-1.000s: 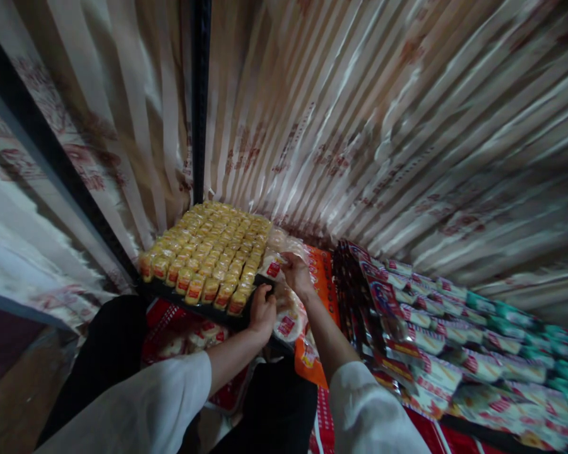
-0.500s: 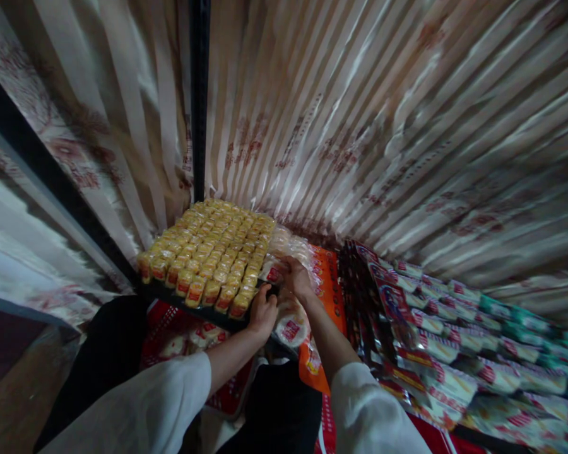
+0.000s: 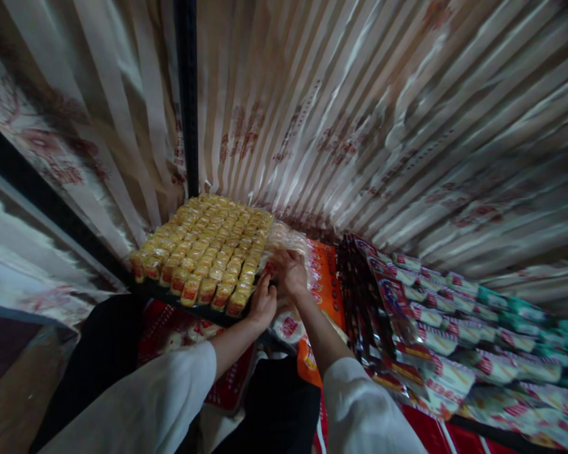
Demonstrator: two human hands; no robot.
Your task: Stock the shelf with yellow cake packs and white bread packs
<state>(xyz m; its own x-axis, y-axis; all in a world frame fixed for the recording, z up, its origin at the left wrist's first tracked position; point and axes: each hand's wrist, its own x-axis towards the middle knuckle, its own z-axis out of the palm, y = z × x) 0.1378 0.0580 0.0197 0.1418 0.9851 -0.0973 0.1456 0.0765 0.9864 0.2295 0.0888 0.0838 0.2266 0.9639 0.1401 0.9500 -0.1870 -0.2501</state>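
My left hand point(image 3: 264, 304) is at the right front edge of a block of small yellow wrapped packets point(image 3: 203, 252). Its thumb and index finger close on the near side of a white wrapped packet point(image 3: 269, 267) with a red label. From the right, my right hand point(image 3: 291, 273) curls over the same packet and hides most of it. Below the hands lies a round white packet point(image 3: 288, 328) with a red label, in clear wrap. More pale wrapped packets point(image 3: 284, 236) stand in a row behind my right hand.
An orange printed sheet point(image 3: 329, 271) lies right of my right hand. Further right are dark glossy packs point(image 3: 355, 296) and rows of white-and-red packets point(image 3: 454, 328). Pleated printed curtains point(image 3: 284, 113) and a dark upright post point(image 3: 187, 94) stand behind. Red packs point(image 3: 170, 328) lie below the yellow block.
My hands have come closer together, my left fingers reaching up beside the right ones. The red label that showed between them is now mostly covered. The view has shifted slightly.
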